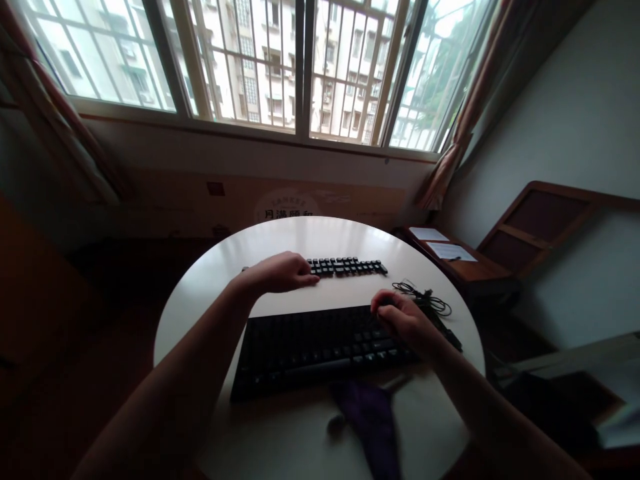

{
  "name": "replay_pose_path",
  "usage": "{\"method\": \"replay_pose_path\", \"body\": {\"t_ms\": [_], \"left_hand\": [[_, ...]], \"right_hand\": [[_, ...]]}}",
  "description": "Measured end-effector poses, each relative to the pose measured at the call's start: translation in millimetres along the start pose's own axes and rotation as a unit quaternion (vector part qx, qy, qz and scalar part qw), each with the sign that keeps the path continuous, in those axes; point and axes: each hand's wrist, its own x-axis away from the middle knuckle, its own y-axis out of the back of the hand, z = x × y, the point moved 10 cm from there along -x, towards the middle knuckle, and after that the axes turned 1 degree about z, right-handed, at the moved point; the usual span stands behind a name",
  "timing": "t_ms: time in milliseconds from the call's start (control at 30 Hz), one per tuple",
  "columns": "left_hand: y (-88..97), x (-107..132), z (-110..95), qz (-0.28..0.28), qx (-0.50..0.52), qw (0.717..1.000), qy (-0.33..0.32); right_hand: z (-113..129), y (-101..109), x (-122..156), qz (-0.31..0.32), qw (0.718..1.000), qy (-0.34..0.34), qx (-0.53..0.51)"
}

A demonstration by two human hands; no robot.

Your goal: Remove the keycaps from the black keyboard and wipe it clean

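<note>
My left hand (pixel 287 270) rests at the left end of rows of loose black keycaps (pixel 347 267) on the white table. Its thumb is stretched out along their near side, and the other fingers are mostly hidden behind the hand. Closer to me lies a black keyboard (pixel 310 347). My right hand (pixel 397 313) is closed over the keyboard's upper right corner, thumb against curled fingers. Whatever it may hold is hidden. Beside it a coiled black cable (pixel 435 303) spreads on the table.
On the near side of the round white table (pixel 280 440) lies a purple cloth-like thing (pixel 370 423), blurred, with a small dark round thing (pixel 336 425) beside it. At right, a wooden chair (pixel 493 257) holds papers (pixel 450 251) and a pen. Barred windows are behind.
</note>
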Motion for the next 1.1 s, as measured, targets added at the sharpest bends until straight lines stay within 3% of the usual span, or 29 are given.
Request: {"method": "replay_pose_path", "body": {"t_ms": [67,133,300,433,633,867,1100], "left_hand": [[-29.0,3.0,-21.6,0.131,0.063,0.989,-0.031],[-47.7,8.1,-40.2,0.212,0.079,0.973,-0.052],[-71.7,14.2,-60.9,0.302,0.034,0.951,-0.062],[-85.4,14.9,-63.9,0.336,0.006,0.94,-0.057],[-110.2,23.3,-59.5,0.425,0.064,0.902,0.02],[-115.1,25.5,-59.7,0.446,0.109,0.887,0.04],[-119.1,26.2,-60.0,0.452,0.11,0.885,0.037]], "right_hand": [[-6.9,-6.1,-4.0,-0.006,1.0,-0.005,0.008],[-17.0,-11.6,-5.9,-0.003,1.0,-0.018,0.014],[-28.1,-13.7,-4.3,0.003,1.0,0.006,0.002],[-27.7,-10.7,-1.8,0.015,0.999,0.028,0.01],[-22.8,-3.2,5.0,-0.015,0.996,0.062,0.069],[-20.5,-0.7,2.3,-0.056,0.989,0.072,0.112],[-26.5,-1.8,-8.3,-0.036,0.992,0.039,0.116]]}}
